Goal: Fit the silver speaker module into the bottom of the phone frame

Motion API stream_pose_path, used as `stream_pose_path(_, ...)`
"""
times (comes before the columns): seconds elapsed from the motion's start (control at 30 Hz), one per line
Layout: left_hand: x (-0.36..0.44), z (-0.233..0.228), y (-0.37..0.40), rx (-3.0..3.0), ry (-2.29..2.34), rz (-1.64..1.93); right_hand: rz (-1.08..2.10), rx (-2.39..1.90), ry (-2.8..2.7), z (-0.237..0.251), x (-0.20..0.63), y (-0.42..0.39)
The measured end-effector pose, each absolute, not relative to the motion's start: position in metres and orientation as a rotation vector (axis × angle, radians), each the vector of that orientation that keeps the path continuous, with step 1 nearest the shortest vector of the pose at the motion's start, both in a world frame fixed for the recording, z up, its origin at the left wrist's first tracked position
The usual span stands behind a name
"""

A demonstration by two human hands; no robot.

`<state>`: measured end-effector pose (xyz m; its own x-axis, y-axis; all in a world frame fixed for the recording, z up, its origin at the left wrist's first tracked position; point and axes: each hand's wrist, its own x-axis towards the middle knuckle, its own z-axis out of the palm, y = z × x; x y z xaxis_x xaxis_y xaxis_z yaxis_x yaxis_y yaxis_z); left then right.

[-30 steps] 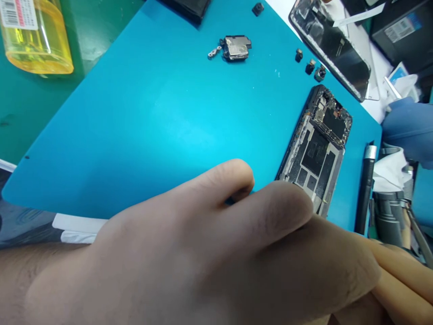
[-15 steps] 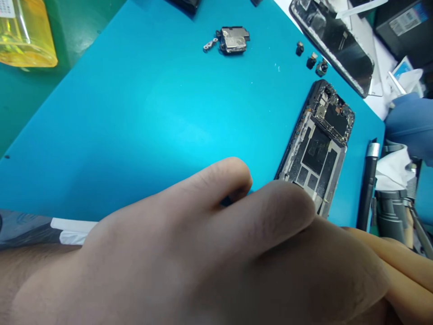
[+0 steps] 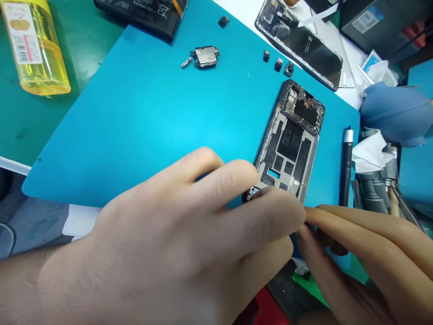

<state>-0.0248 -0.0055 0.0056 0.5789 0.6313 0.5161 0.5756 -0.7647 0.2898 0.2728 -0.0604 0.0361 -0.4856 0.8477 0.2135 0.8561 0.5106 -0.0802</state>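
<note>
The left hand (image 3: 189, 234) lies low over the near edge of the blue work mat (image 3: 142, 117), its fingers bent and closed down on the near end of the opened phone frame (image 3: 291, 140); a small dark part shows just under the fingertips there, though whether it is pinched or only touched cannot be told. The right hand (image 3: 358, 253) comes in from the near right with its fingers stretched toward the same near end of the frame, their tips meeting the left hand's fingers; what they grip, if anything, is hidden behind the left hand.

The phone frame lies flat on the right part of the mat, its long side running from near to far, with bare circuit parts at its far end and grey shielding with dark patches along the middle.

Just right of the frame a black pen-shaped tool (image 3: 345, 167) lies on the mat's right edge. Beyond the frame's far end three small camera modules (image 3: 278, 64) sit in a row, and past them a detached phone screen (image 3: 297, 43) rests on white paper. Farther left on the mat sits a small metal speaker module (image 3: 204, 57) with a tiny bracket beside it. A black battery (image 3: 142, 13) overlaps the mat's far corner, and a yellow bottle (image 3: 35, 47) stands far left on the green table.
</note>
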Motion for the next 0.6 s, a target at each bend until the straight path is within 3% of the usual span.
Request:
stream_pose_path(0.37, -0.025, 0.002, -0.006, 2.726, 1.017, 0.933, -0.113, -1.428, -2.459, 0.012, 0.369, -0.110)
stream_pose_path(0.6, -0.036, -0.025, -0.010, 2.646, 0.893, 0.943, -0.090, -1.403, -2.521, 0.006, 0.371, -0.101)
